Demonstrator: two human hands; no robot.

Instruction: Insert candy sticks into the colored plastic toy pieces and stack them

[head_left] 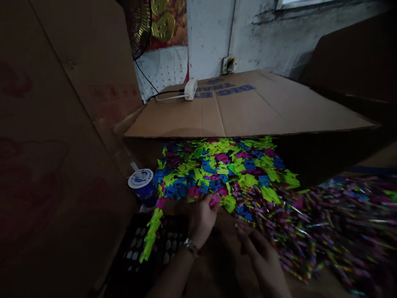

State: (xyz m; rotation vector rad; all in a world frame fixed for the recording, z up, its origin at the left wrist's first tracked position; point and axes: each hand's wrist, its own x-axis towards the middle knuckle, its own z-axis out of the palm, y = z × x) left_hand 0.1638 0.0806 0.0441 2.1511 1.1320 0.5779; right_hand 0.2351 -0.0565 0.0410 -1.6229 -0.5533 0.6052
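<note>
My left hand (203, 219), with a watch or bracelet at the wrist, is at the near edge of a heap of flat plastic pieces (217, 165) in yellow-green, blue and pink. Its fingers are closed on a pink plastic piece (214, 200). To its right, my right hand (260, 256) is somewhat blurred, thumb and fingers drawn together; anything between the fingertips is too small to make out. Beside that hand spreads a pile of thin, shiny multicoloured sticks (304, 231). A row of yellow-green pieces (151, 236) lies left of my left hand.
A blue cup with a white lid (141, 180) stands at the left. Below it is a dark tray with pale oval spots (136, 244). A large cardboard flap (248, 107) overhangs the heap, with a white power strip (190, 89) and cables on top. Tall cardboard (62, 145) walls the left side.
</note>
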